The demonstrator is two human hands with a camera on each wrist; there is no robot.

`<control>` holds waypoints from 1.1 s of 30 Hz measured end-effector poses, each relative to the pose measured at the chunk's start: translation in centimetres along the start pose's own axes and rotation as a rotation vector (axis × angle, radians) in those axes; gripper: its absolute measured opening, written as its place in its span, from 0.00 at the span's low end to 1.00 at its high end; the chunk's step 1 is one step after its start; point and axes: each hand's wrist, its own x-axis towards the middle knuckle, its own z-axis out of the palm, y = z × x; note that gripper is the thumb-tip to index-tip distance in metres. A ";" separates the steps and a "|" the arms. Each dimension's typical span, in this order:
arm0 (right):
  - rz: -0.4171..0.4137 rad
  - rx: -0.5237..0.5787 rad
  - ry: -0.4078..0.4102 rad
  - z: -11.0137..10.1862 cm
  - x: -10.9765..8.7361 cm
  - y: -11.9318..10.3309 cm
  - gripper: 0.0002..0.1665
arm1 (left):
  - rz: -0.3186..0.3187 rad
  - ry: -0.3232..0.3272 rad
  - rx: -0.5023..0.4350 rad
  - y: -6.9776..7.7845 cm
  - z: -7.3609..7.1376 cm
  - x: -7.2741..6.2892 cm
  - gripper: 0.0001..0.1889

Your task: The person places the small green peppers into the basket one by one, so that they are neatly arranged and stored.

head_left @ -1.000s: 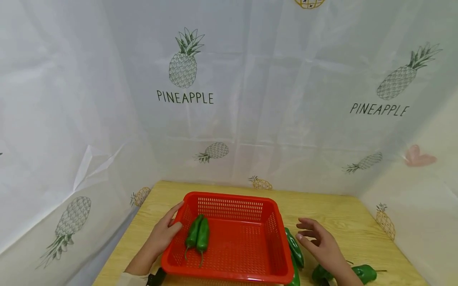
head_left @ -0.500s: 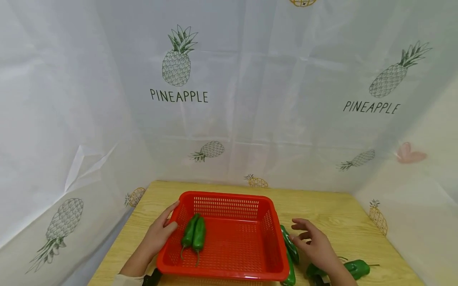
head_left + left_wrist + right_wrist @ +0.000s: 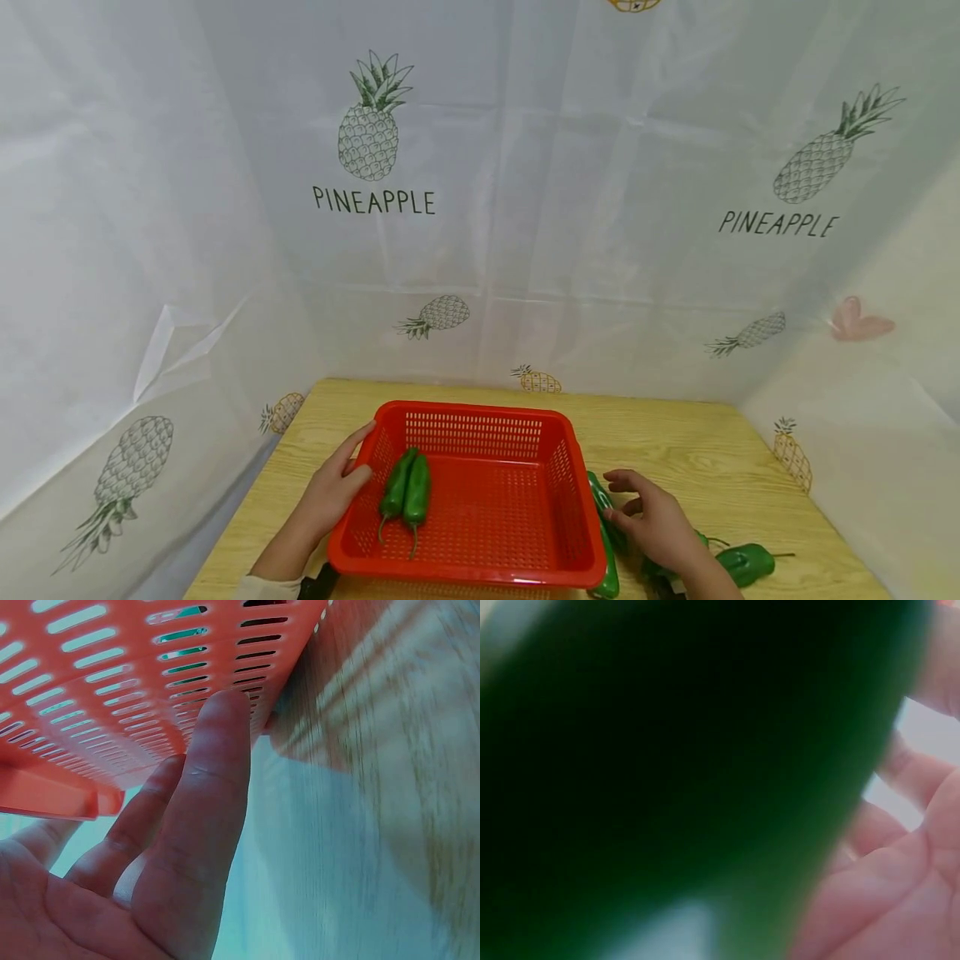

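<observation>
A red perforated plastic basket (image 3: 465, 575) stands on the wooden table. Two long green peppers (image 3: 417, 492) lie side by side along its left part. My left hand (image 3: 326, 496) rests against the basket's left side, its fingers extended; the left wrist view shows a straight finger (image 3: 214, 772) touching the slotted wall from outside. Beside the basket's right wall lie more green peppers (image 3: 609, 573). My right hand (image 3: 656, 521) is at the upper one, fingers loosely bent, thumb and fingertips next to it. A blurred green pepper (image 3: 667, 787) hides much of the right wrist view.
Further green peppers (image 3: 750, 565) lie to the right, partly behind my right forearm. The wooden tabletop (image 3: 675, 433) extends behind the basket. White sheeting (image 3: 480, 250) printed with pineapples hangs around the back and sides of the table.
The right hand has moved left and slightly down, closer to the pepper beside the basket. The left hand stays at the basket's side. The head view has shifted slightly.
</observation>
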 end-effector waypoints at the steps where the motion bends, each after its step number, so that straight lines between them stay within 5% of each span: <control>1: 0.005 0.001 0.000 0.0 0.0 0.0 0.32 | 0.000 0.000 -0.003 0.0 0.0 0.0 0.36; 11: 0.023 0.051 -0.024 -0.4 0.0 -0.2 0.35 | 0.012 0.007 0.019 0.3 0.1 0.0 0.36; 33: -0.161 0.103 -0.279 -1.6 -0.4 0.9 0.42 | -0.003 -0.022 0.016 0.1 -0.1 0.0 0.35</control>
